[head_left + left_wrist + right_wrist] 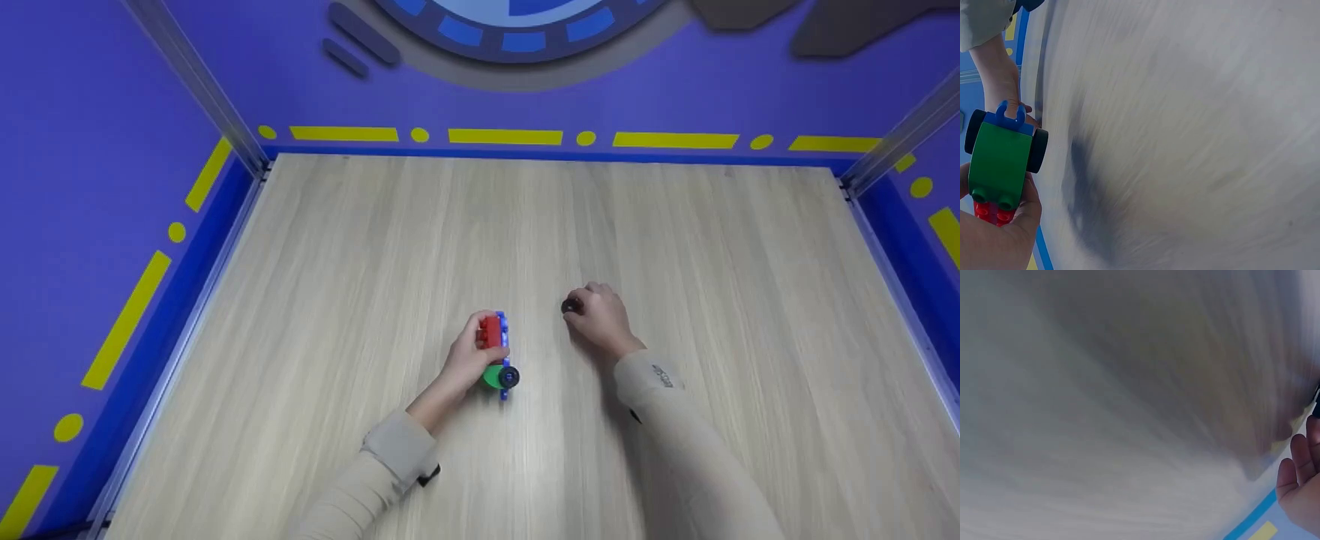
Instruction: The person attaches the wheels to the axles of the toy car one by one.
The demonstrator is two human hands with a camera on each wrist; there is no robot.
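My left hand (465,360) grips a toy building-block car with its fingers and thumb around a red brick (493,331). The car, tipped on its side in the head view, has a blue base (504,394) and a green curved block (998,160). Black wheels (1037,151) flank the green block, and a blue hook (1010,115) sticks out at that end. To the right, my right hand (604,321) pinches a black toy wheel (571,306). Several of its fingers (1303,461) show at the right edge of the right wrist view; the wheel is mostly out of frame there.
Both hands are over a light wood-grain tabletop (360,247). Blue panels with yellow dashes (505,136) stand along the back and both sides, with metal posts (199,82) at the corners. Shadows of the hands fall on the wood.
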